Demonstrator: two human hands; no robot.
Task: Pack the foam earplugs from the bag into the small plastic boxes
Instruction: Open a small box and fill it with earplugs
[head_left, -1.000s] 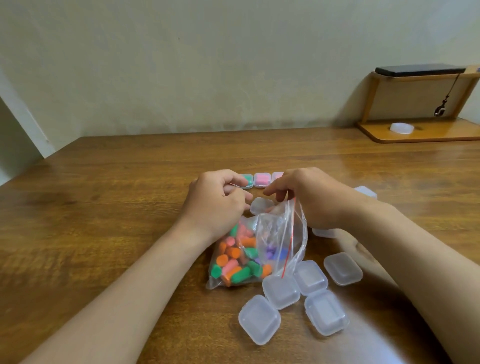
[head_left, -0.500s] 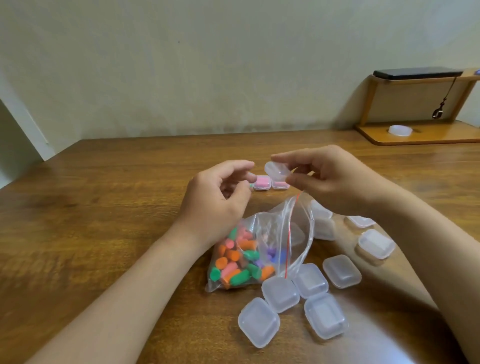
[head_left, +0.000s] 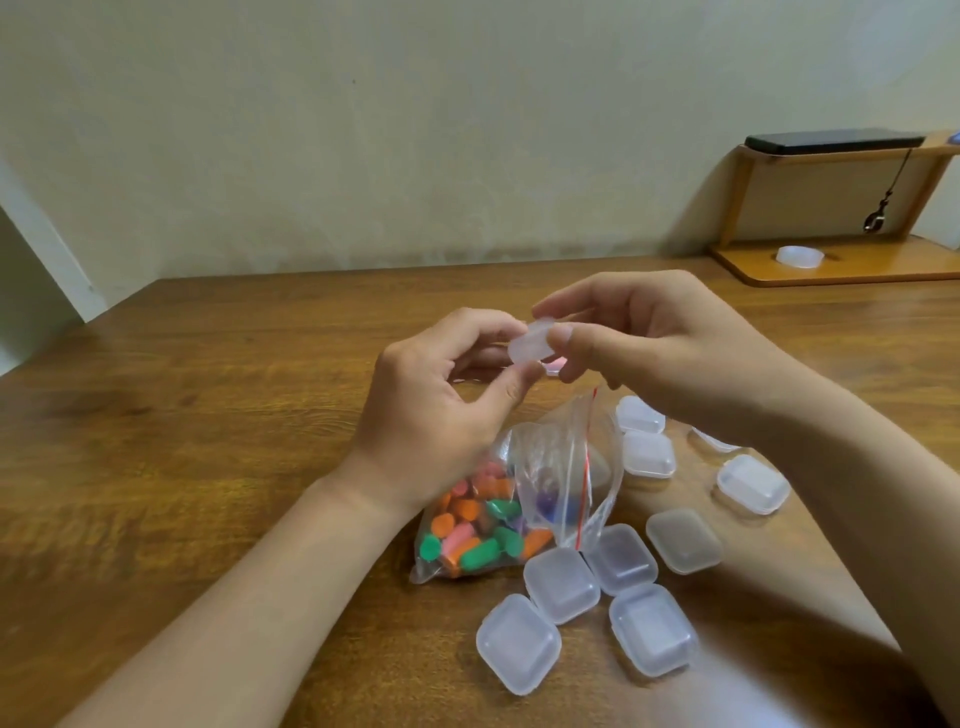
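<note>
Wood-grain counter (head_left: 182, 467) runs back to a plain cream wall (head_left: 415, 130). At its far right corner stands a small wooden shelf (head_left: 841, 267), with a dark phone (head_left: 831, 141) on top and a white ring (head_left: 800, 256) on its base.

Over the middle of the counter, the left grip (head_left: 436, 410) and right grip (head_left: 660, 353) are both clamped on one clear box (head_left: 532, 340). Their fingertips pinch its edges and hold it up off the wood, beyond the bag's mouth. They are probably prying the lid up; whether it has opened cannot be told.

The bag (head_left: 566, 467) lies toward the near edge with its red-zip mouth gaping. The earplugs (head_left: 478, 530) are heaped at its closed end: orange, green, pink, a few purple. With the bag that full, most of the packing looks undone.

A sliver of pink box (head_left: 553, 366) shows on the counter just behind the hands. It is likely already filled, but how many more sit there is hidden.

Spare boxes (head_left: 561, 584), shut and seemingly empty, lie scattered from the bag toward the near and right edges, waiting their turn.
</note>
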